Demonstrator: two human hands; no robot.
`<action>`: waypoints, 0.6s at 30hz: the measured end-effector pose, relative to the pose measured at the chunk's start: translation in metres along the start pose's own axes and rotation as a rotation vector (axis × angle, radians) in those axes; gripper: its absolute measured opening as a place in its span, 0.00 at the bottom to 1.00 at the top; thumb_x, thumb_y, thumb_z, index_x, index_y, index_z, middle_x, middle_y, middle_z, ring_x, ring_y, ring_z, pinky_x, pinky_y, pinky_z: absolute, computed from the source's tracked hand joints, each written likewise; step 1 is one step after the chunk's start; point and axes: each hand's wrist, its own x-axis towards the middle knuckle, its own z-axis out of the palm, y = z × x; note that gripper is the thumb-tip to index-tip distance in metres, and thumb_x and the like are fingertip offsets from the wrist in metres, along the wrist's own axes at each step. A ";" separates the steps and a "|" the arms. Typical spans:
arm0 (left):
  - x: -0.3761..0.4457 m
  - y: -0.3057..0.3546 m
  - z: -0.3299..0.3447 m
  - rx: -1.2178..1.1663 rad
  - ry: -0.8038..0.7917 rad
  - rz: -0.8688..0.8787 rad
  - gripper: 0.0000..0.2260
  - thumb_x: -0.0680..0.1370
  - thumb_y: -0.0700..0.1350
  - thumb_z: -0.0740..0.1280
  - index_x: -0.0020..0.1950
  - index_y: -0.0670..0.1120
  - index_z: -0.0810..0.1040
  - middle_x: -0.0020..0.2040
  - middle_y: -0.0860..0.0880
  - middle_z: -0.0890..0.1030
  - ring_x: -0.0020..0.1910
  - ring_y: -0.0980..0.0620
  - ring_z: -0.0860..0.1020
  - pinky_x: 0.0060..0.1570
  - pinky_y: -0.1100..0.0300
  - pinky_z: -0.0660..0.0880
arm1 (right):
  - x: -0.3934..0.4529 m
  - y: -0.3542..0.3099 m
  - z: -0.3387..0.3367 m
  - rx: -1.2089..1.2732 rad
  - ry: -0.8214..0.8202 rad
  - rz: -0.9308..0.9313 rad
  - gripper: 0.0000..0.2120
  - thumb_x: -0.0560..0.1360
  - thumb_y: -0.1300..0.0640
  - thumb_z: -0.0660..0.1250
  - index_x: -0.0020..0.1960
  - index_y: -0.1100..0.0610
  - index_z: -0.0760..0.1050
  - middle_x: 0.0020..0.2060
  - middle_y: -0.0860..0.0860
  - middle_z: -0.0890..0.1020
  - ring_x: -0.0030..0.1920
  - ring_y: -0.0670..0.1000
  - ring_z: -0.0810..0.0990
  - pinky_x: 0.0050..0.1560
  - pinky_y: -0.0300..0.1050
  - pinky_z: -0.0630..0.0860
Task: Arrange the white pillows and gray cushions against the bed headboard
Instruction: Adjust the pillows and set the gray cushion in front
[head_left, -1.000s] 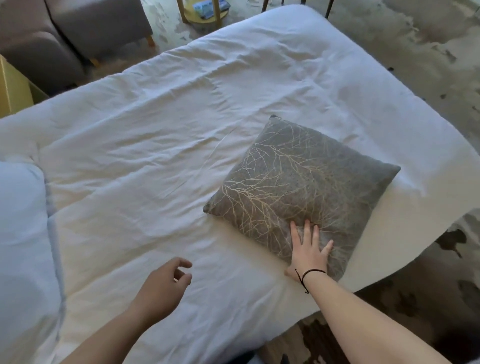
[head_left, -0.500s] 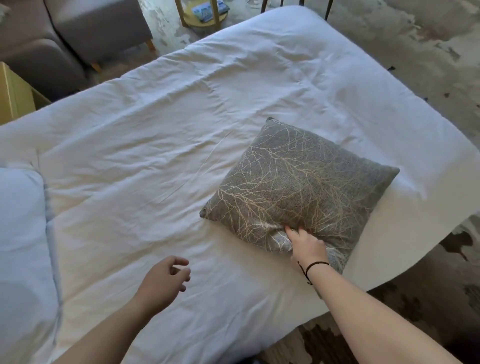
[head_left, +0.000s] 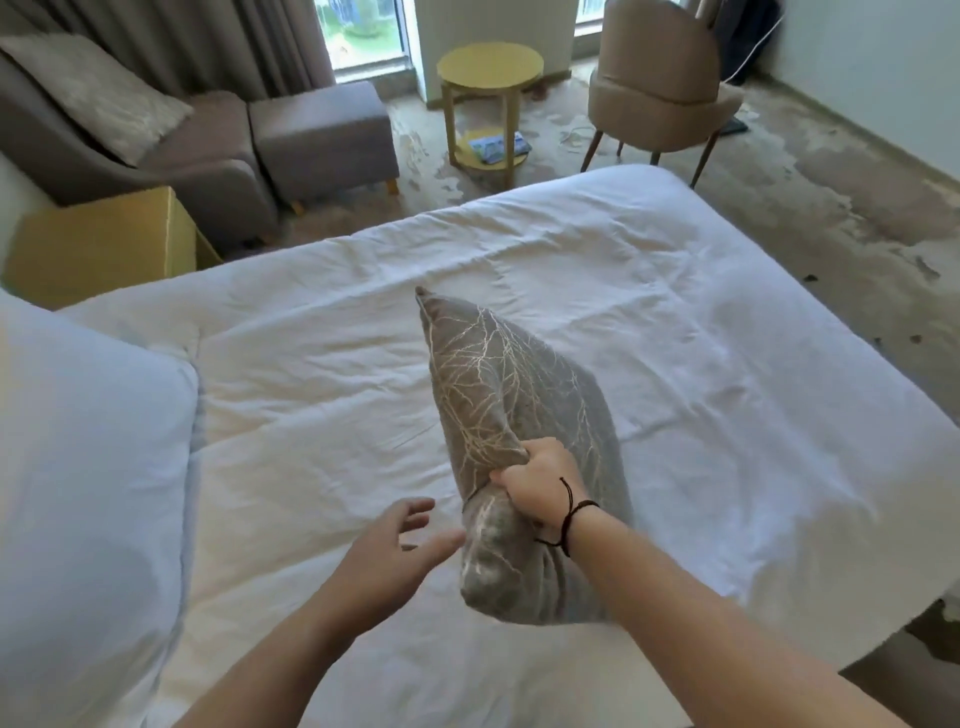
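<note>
Gray cushion (head_left: 498, 415) up off bed, in my grip

My left hand (head_left: 395, 545) spread, empty, ready to steady its near end; right hand (head_left: 535, 483) fisted on cushion's edge, hanging it over duvet (head_left: 675, 338) for carrying twd white pillow (head_left: 88, 467).

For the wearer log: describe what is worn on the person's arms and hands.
Both forearms are bare, with no sleeves in view. The right hand has a thin black cord bracelet looped around its wrist, with a short loose end. The left hand shows no band, ring or glove.
</note>
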 end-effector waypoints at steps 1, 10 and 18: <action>-0.010 0.011 -0.011 -0.021 -0.010 0.035 0.36 0.61 0.72 0.73 0.66 0.63 0.71 0.61 0.61 0.75 0.57 0.58 0.79 0.49 0.60 0.79 | -0.008 -0.023 0.010 0.125 -0.009 -0.002 0.05 0.66 0.58 0.73 0.39 0.61 0.81 0.34 0.52 0.85 0.39 0.53 0.83 0.41 0.47 0.79; -0.104 0.015 -0.166 0.354 0.036 -0.026 0.54 0.58 0.58 0.77 0.77 0.64 0.49 0.67 0.56 0.72 0.61 0.58 0.75 0.61 0.58 0.74 | -0.098 -0.135 0.133 0.509 -0.282 -0.035 0.07 0.65 0.56 0.71 0.42 0.55 0.84 0.38 0.54 0.86 0.42 0.56 0.86 0.48 0.60 0.82; -0.135 -0.095 -0.168 0.430 0.358 -0.291 0.44 0.54 0.67 0.73 0.66 0.60 0.62 0.60 0.56 0.77 0.57 0.53 0.77 0.51 0.55 0.75 | -0.130 -0.139 0.203 -0.427 -0.522 -0.394 0.51 0.62 0.30 0.71 0.74 0.52 0.53 0.70 0.51 0.69 0.68 0.53 0.71 0.64 0.50 0.73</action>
